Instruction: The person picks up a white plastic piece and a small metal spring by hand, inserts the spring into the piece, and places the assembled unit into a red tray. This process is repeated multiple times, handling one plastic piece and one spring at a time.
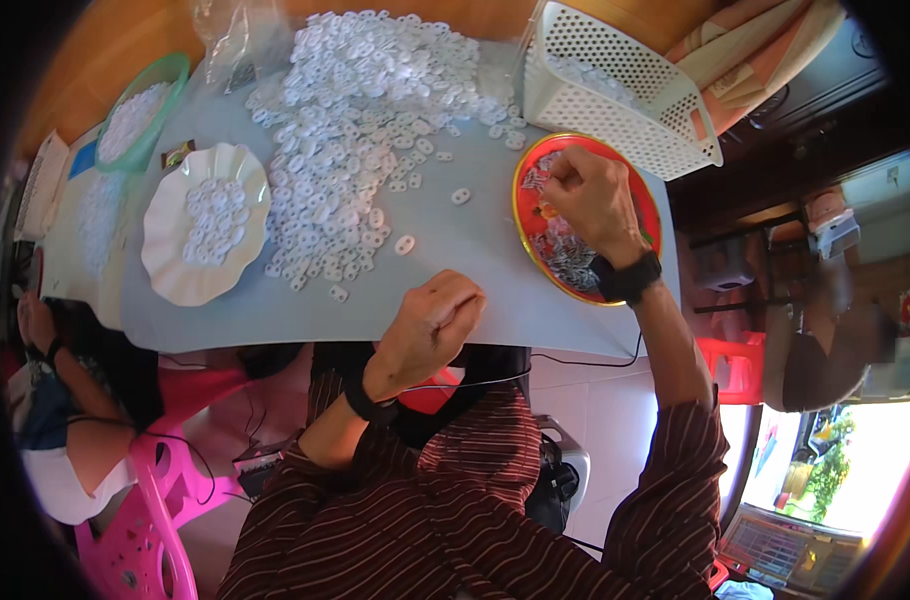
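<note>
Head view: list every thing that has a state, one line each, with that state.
Left hand: fingers curled shut, resting at the table edge.
Right hand: fingers pinched together inside the red tray.
Red tray: holds small metal pieces.
White scalloped plate: partly filled with white rings.
Green bowl: filled with white rings.
White basket: tilted, almost empty.

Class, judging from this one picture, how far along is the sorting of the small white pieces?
Done: some white pieces lie on the scalloped white plate and in the green bowl. In hand: the right hand picks in the red tray; the left hand is closed at the table edge, what it holds is hidden. Left: the big white heap is much larger.
</note>
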`<state>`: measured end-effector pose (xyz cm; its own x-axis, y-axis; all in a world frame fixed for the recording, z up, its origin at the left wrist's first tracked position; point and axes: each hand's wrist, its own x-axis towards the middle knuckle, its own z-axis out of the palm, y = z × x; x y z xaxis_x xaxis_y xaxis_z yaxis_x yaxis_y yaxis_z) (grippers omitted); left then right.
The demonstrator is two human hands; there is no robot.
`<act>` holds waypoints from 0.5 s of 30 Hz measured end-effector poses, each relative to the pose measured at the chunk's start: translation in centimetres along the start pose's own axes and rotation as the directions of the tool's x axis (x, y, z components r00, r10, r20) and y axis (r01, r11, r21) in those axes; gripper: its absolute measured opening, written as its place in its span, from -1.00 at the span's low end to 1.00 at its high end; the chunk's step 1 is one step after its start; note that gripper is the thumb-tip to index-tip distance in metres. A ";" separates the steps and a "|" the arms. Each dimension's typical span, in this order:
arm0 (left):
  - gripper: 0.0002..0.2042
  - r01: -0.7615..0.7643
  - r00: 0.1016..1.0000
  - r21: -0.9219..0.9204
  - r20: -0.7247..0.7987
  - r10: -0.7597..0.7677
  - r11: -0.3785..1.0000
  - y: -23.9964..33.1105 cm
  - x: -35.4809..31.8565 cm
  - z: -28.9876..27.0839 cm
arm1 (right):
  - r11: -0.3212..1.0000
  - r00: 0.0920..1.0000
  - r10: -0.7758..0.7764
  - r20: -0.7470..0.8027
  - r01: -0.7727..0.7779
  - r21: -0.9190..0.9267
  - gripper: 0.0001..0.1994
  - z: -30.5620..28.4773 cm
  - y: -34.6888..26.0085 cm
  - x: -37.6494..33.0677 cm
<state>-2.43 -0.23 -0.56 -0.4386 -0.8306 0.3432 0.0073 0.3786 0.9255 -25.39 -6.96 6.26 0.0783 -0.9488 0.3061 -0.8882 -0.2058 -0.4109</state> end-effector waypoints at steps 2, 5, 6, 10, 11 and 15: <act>-0.96 -0.012 1.000 0.009 -0.012 0.012 1.000 0.2 0.0 0.0 | 0.968 0.999 0.034 -0.003 -0.032 0.247 -0.90 -0.3 -3.7 -0.9; -0.96 -0.033 0.998 0.060 -0.052 0.036 0.998 0.5 -0.5 -0.3 | 0.913 1.000 -0.019 -0.005 0.020 0.408 -0.87 1.3 -6.9 -2.8; -0.96 -0.056 0.996 0.083 -0.065 0.061 0.995 0.7 -0.6 -0.4 | 0.880 0.997 0.041 0.061 -0.065 0.471 -0.86 1.8 -7.7 -3.7; -0.94 -0.137 0.981 0.214 -0.104 0.162 0.967 1.9 -1.6 -2.1 | 0.808 0.983 0.135 0.128 -0.184 0.560 -0.89 4.3 -8.8 -5.7; -0.93 -0.097 0.973 0.289 -0.172 0.151 0.953 2.1 -1.9 -2.9 | 0.804 0.982 0.136 0.129 -0.185 0.565 -0.89 4.5 -8.8 -5.8; -0.88 -0.010 0.908 0.610 -0.327 0.263 0.792 1.8 -2.7 -6.4 | 0.884 0.996 0.044 0.079 -0.075 0.461 -0.89 5.0 -8.6 -6.4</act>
<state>4.55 0.08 1.21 -0.1026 -0.7879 0.6072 -0.5381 0.5574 0.6322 -16.04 -0.35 3.53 0.0748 -0.9728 0.2191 -0.5822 -0.2210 -0.7824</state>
